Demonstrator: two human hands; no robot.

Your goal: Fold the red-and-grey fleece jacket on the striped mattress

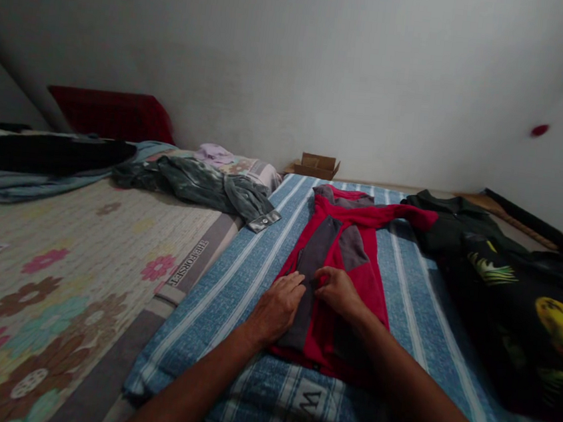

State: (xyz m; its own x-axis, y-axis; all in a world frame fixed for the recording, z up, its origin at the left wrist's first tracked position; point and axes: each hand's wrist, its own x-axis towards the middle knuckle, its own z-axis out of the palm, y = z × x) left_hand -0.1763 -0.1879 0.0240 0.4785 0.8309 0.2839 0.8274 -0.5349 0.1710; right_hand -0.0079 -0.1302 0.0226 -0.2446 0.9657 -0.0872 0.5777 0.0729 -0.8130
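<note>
A red and grey long-sleeved top (377, 281) lies lengthwise on the blue striped bedding, its sides folded inward. One red sleeve (412, 215) stretches out to the right near the collar end. My left hand (278, 308) rests on the grey panel at the left side, fingers extended and pressed to the cloth. Just beside it, my right hand (338, 291) has its fingers curled in a pinch at the fabric near the middle of the top. The fold under the right fingertips is partly hidden.
Dark clothes (497, 307) are piled to the right, one with a yellow print. A grey-green garment (203, 186) lies across the left mattress edge. Farther left are black and blue clothes (51, 153) on a floral sheet (121, 248). A cardboard box (319, 166) stands by the wall.
</note>
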